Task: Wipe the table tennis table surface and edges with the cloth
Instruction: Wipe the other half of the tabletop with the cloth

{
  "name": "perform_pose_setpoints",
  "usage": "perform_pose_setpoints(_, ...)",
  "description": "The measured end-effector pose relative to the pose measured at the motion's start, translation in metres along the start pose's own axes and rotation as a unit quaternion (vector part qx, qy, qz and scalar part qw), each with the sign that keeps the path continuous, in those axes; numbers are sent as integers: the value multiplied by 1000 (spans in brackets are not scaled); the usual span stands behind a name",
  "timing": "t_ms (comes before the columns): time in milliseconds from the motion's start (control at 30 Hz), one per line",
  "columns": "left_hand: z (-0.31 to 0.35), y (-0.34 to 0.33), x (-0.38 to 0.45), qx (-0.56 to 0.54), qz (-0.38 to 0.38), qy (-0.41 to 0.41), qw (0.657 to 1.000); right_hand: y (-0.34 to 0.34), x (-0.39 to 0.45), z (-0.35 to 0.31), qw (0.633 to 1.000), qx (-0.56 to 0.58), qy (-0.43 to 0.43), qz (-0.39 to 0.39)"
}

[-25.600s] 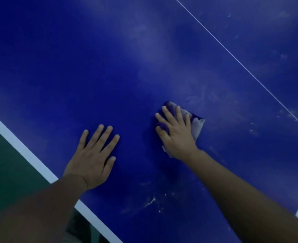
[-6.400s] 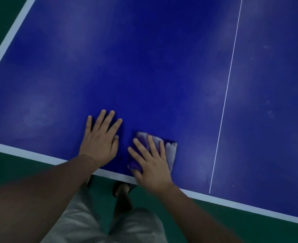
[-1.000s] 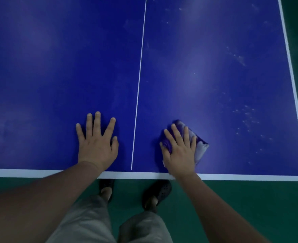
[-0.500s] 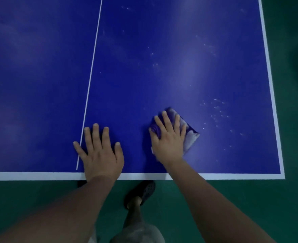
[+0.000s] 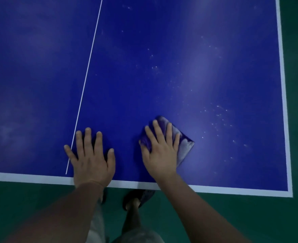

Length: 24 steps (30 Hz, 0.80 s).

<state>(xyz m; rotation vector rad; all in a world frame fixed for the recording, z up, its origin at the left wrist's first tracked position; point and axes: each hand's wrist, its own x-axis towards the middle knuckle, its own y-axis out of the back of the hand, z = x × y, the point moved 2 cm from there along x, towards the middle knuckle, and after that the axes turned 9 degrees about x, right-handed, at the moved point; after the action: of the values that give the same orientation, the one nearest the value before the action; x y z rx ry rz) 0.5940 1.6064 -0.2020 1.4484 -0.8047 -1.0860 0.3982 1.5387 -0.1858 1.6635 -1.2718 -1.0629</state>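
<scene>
The right hand (image 5: 160, 151) covers most of the cloth (image 5: 184, 146); only its far and right parts show. The table (image 5: 179, 67) runs off the top and left edges. A shoe (image 5: 143, 196) is half hidden under the table's near edge. Both forearms leave the frame at the bottom.

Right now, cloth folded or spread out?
Folded: the cloth is a compact wad pressed flat under the right hand, a layered corner poking out.
</scene>
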Motion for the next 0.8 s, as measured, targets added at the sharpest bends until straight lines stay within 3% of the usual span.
perform_pose_setpoints(67, -1, 0, -1, 2, 5, -5, 1000, -4, 28, -30, 999, 23, -39, 16)
perform_pose_setpoints(200, -1, 1, 0, 21, 14, -44, 999, -24, 28, -71, 999, 15, 49, -13)
perform_pose_setpoints(400, 0, 5, -3, 13, 8, -99, 995, -10, -63, -2, 993, -16, 113, -32)
perform_pose_setpoints(500, -1, 9, -3, 3, -4, -125, 992, 7, -53, 27, 998, -21, 48, -23)
perform_pose_setpoints(633, 1, 12, -7, 18, -7, -191, 981, 4, -10, -6, 992, 33, -117, 30)
perform_pose_setpoints(800, 7, 15, -7, 34, -18, -211, 977, -20, -53, -35, 999, 17, 30, 8)
